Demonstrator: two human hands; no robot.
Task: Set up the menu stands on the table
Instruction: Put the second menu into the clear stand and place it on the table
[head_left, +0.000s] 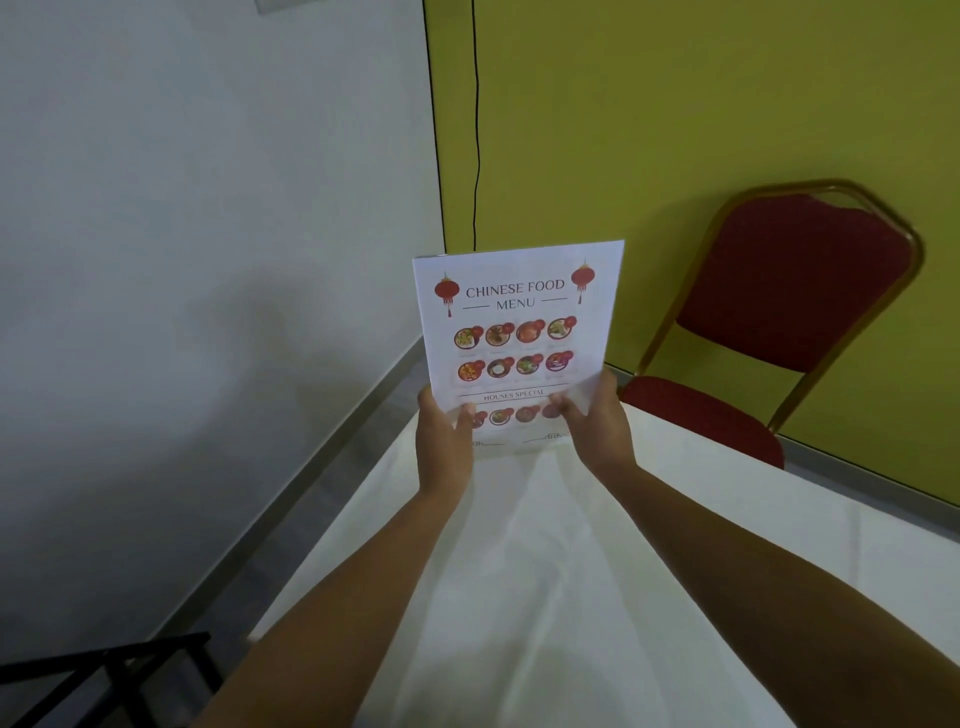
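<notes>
Above the white-clothed counter, a menu sheet stands upright, pinched at its lower corners by the left grip and right grip, both closed on it.

Lower corners of the menu are covered by the left hand and right hand; fingers behind the sheet can't be seen. Small print under the dish photos is too blurred to read. Whether a stand holds the sheet: can't tell. Bench runs off the bottom edge. Black frame at lower left is cut off, unidentifiable. Chair legs are hidden behind the bench.
</notes>
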